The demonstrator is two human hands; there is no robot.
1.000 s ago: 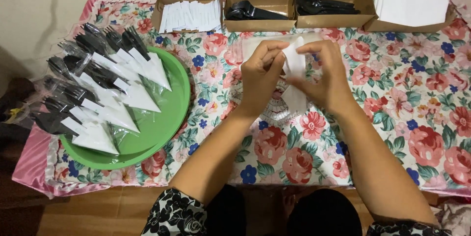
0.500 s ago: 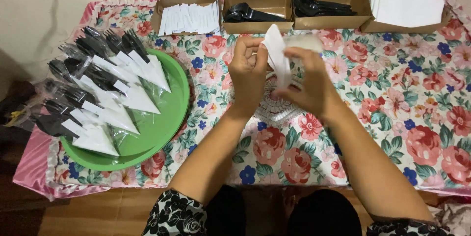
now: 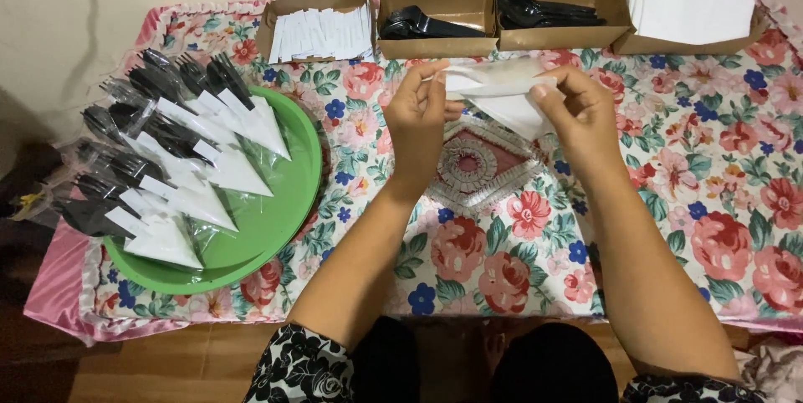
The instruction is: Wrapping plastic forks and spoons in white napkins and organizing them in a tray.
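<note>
While both hands, left hand (image 3: 418, 110) and right hand (image 3: 577, 114), pinch a white napkin (image 3: 502, 93) above the surface (image 3: 669, 169), folding appears underway; next likely calls for creasing it flat.

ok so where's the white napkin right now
In the head view the white napkin is held up between the left hand and right hand, above the floral tablecloth, just in front of the cardboard box of black spoons.
</note>
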